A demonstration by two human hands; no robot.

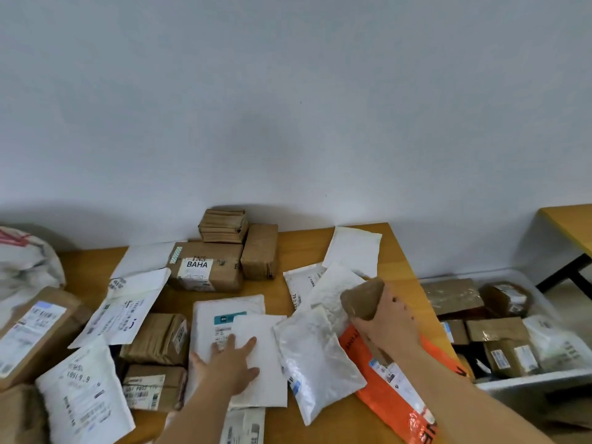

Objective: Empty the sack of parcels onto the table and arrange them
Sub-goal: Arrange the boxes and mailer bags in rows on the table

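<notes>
Parcels (205,262) covered most of a wooden counter (395,251) set against a pale wall, as seen from a head-worn camera. The sack (24,257), white with red markings, slumped at the counter's far left edge, its mouth out of sight. A person's left hand (229,363) lay flat, fingers (248,344) spread and gripping nothing, on a white padded envelope (262,360) whose long axis ran from the near edge toward the wall. The envelope overlapped a larger white mailer with a teal label (229,317). The right hand (381,328) was raised above the counter's right side, its fingers closed around a small brown paper-wrapped parcel (362,299) whose blunt end pointed up and to the left. Beneath that hand an orange mailer (387,389) lay diagonally, its long axis running from the middle of the counter toward the near right corner, with a white bubble mailer (315,363) just beside it on the left. At the back, a brown box marked "BAHA" sat touching the wall side, a bundle of thin brown packets (224,224) stacked on top of it and another brown box (260,251) touching its right side. A white tray (531,379) to the right of the counter held more brown parcels.
</notes>
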